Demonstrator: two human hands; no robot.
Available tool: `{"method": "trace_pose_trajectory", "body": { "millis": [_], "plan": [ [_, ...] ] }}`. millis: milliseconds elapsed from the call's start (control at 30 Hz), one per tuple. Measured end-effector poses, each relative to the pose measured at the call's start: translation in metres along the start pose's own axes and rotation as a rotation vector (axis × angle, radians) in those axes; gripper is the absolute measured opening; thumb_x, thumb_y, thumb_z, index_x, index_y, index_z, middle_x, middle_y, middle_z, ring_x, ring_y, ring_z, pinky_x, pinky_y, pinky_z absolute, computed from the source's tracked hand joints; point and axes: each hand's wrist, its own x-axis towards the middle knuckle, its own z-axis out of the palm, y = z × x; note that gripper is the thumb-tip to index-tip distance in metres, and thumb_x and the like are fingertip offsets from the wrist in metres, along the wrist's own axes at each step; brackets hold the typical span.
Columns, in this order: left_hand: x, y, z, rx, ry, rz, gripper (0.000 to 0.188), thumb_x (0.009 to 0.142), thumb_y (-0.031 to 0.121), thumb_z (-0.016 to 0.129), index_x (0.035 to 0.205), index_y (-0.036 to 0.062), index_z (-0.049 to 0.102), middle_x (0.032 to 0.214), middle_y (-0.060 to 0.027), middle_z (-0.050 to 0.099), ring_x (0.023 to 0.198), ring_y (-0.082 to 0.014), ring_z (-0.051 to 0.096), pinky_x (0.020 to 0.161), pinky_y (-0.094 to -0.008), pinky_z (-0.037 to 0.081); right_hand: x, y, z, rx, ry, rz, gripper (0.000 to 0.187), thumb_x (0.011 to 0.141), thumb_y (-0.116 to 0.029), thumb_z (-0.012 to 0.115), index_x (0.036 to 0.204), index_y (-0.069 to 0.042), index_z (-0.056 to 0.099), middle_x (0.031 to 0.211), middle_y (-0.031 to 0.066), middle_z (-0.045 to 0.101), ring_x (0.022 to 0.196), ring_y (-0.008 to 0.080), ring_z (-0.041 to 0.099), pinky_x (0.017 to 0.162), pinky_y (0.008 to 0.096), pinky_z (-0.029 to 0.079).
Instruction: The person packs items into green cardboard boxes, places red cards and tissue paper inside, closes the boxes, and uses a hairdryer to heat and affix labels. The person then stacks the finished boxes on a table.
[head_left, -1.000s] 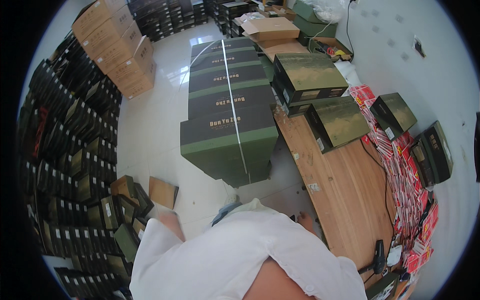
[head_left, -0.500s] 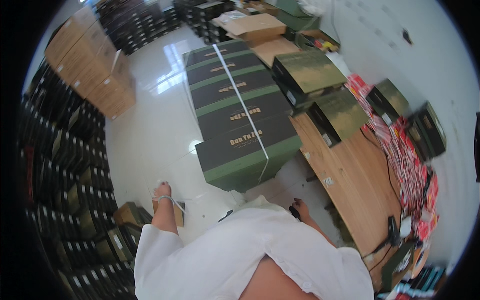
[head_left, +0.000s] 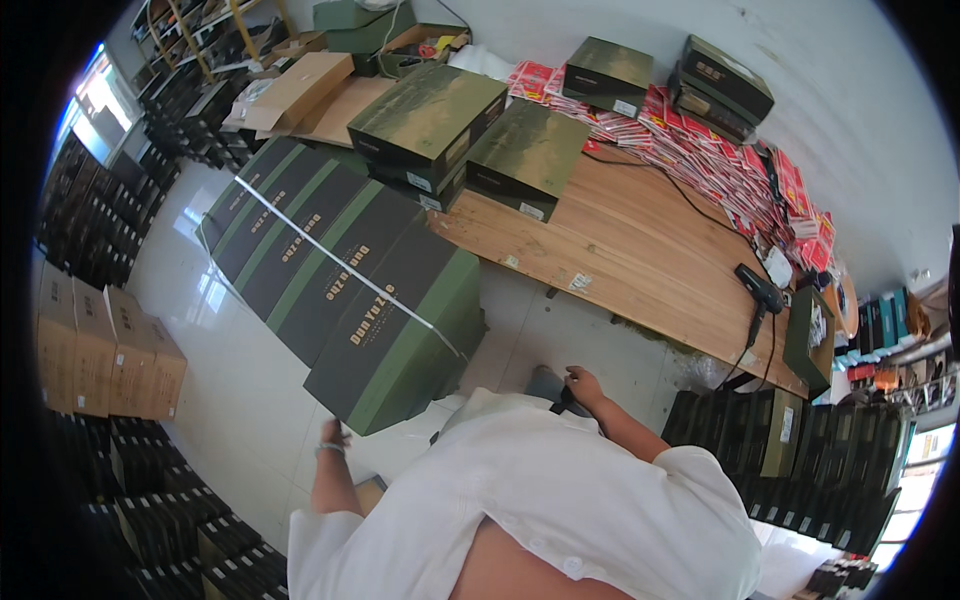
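Note:
My left hand (head_left: pixel 333 436), a bracelet on its wrist, hangs low beside the near end of a strapped stack of dark boxes (head_left: pixel 330 275). Its fingers look loosely apart and hold nothing that I can see. Close to my waist, my right hand (head_left: pixel 582 385) hangs over the floor with loosely bent fingers and nothing visible in it. A black item (head_left: pixel 566 397) shows by that wrist; its kind is unclear. Dark-grey and green, the boxes are bound by a white strap (head_left: pixel 340 263). Neither hand appears to touch them.
A wooden table (head_left: pixel 640 255) carries green shoebox-like boxes (head_left: pixel 530 155), a heap of red-and-white packets (head_left: pixel 690 155) and a black hair dryer (head_left: pixel 760 290). Dark boxes (head_left: pixel 790 455) are stacked at right. Brown cartons (head_left: pixel 110 350) stand at left.
My view has turned to the right, so the strapped boxes and the table now lie further left. More dark boxes show at right. Both hands still hang low.

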Motion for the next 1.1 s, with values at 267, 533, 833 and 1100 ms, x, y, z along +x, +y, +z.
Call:
{"method": "trace_pose_trajectory", "body": {
  "millis": [267, 533, 833, 1100],
  "plan": [
    [-0.103, 0.261, -0.048, -0.417, 0.197, 0.737, 0.061, 0.093, 0.051, 0.054, 0.141, 0.0175, 0.041, 0.135, -0.0070, 0.050, 0.120, -0.0310, 0.051, 0.100, -0.0437, 0.039, 0.056, 0.042, -0.052, -0.018, 0.198, 0.065, 0.034, 0.086, -0.019, 0.060, 0.115, -0.002, 0.064, 0.104, 0.0200, 0.068, 0.099, 0.0327, 0.066, 0.088, 0.0391, 0.052],
    [-0.375, 0.343, 0.146, 0.599, 0.493, 1.128, 0.037, 0.101, 0.019, 0.047, 0.134, 0.0037, 0.052, 0.142, -0.0174, 0.046, 0.135, -0.0309, 0.039, 0.111, -0.0401, 0.029, 0.279, -0.027, -0.143, 0.211, 0.317, -0.095, 0.041, 0.089, -0.026, 0.061, 0.123, -0.003, 0.058, 0.115, 0.0195, 0.065, 0.101, 0.0308, 0.066, 0.089, 0.0392, 0.051],
    [-0.390, 0.403, 0.420, 0.632, -0.035, 1.158, 0.034, 0.092, 0.009, 0.057, 0.126, 0.0097, 0.060, 0.141, -0.0172, 0.047, 0.135, -0.0347, 0.039, 0.113, -0.0441, 0.027, 0.544, -0.182, -0.243, 0.162, 0.447, -0.303, 0.085, 0.077, -0.041, 0.075, 0.145, -0.011, 0.034, 0.151, 0.0224, 0.026, 0.132, 0.0410, 0.039, 0.106, 0.0478, 0.039],
    [-0.298, 0.418, 0.539, 0.863, -0.059, 1.087, 0.041, 0.092, 0.011, 0.058, 0.133, 0.0134, 0.054, 0.146, -0.0249, 0.035, 0.134, -0.0458, 0.032, 0.111, -0.0487, 0.028, 0.541, -0.178, -0.263, 0.151, 0.149, -0.308, 0.087, 0.068, -0.040, 0.084, 0.140, -0.012, 0.042, 0.154, 0.0212, 0.015, 0.137, 0.0401, 0.032, 0.108, 0.0453, 0.038]
  ]
}}
